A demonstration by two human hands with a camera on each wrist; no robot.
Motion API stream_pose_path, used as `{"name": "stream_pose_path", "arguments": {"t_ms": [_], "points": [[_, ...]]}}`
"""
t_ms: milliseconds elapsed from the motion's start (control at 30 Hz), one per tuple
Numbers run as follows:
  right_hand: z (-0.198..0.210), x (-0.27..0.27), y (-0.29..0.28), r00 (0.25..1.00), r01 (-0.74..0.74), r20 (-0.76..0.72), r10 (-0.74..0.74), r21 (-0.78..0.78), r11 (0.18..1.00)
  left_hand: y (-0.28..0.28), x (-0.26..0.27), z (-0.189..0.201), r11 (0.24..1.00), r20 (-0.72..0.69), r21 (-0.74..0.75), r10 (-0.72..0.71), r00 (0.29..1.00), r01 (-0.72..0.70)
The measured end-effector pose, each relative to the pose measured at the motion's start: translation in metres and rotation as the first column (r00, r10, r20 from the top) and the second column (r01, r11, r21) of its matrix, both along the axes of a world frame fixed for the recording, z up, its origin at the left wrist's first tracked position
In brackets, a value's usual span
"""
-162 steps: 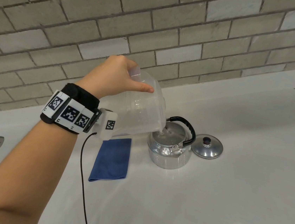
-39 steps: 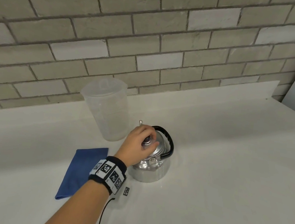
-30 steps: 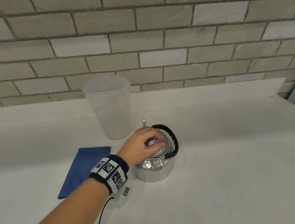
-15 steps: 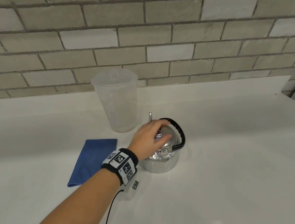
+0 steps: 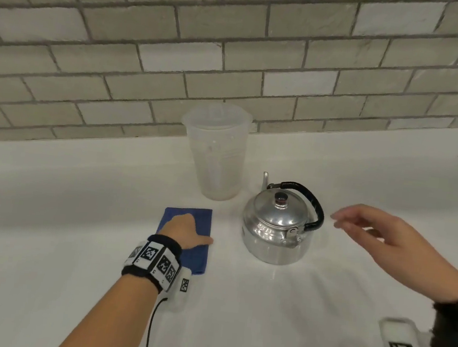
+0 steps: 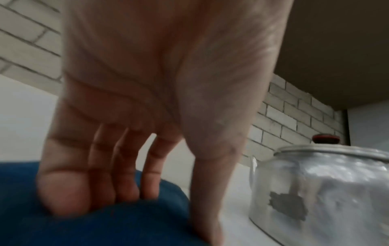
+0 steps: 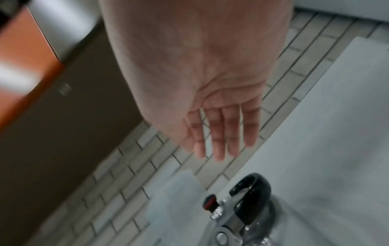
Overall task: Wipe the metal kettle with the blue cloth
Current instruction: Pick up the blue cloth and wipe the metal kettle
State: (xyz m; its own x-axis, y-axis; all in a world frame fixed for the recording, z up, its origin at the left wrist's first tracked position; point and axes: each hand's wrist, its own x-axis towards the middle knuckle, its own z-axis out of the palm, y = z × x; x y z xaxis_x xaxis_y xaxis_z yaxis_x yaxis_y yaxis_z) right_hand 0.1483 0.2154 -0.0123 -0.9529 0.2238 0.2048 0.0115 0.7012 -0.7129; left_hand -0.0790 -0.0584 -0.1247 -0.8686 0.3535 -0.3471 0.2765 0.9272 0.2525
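White desk (image 5: 320,312), brick wall (image 5: 236,45). Your left hand (image 5: 180,227) bunching cloth (image 5: 202,219); right hand (image 5: 385,239) hovering spread beside kettle (image 5: 269,235). Wiping unsteadied, you're risking kettle sliding into jug (image 5: 218,158).

You have one metal kettle (image 5: 275,235), bearing one lid (image 5: 275,211) and one black handle (image 5: 316,209). You have one blue cloth (image 5: 202,219) and one plastic jug (image 5: 215,154). Two hands show: one left hand (image 5: 183,229), one right hand (image 5: 380,233).

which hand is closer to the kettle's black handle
Right. The right hand hovers open just right of the black handle of the metal kettle; the left hand grips the blue cloth on the kettle's other side.
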Motion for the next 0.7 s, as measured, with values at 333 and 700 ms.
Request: {"name": "stream_pose_path", "arguments": {"t_ms": [333,700], "points": [[-0.039,-0.12,0.021,0.929,0.185,0.328,-0.172,-0.008,0.983,-0.011,-0.012,-0.002,0.992,0.025,0.127,0.001,1.0,-0.004],[-0.053,-0.148,0.026,0.925,0.085,0.369,-0.089,0.027,0.996,0.1,0.036,0.012,0.619,-0.03,0.785,0.071,0.997,-0.02]]}}
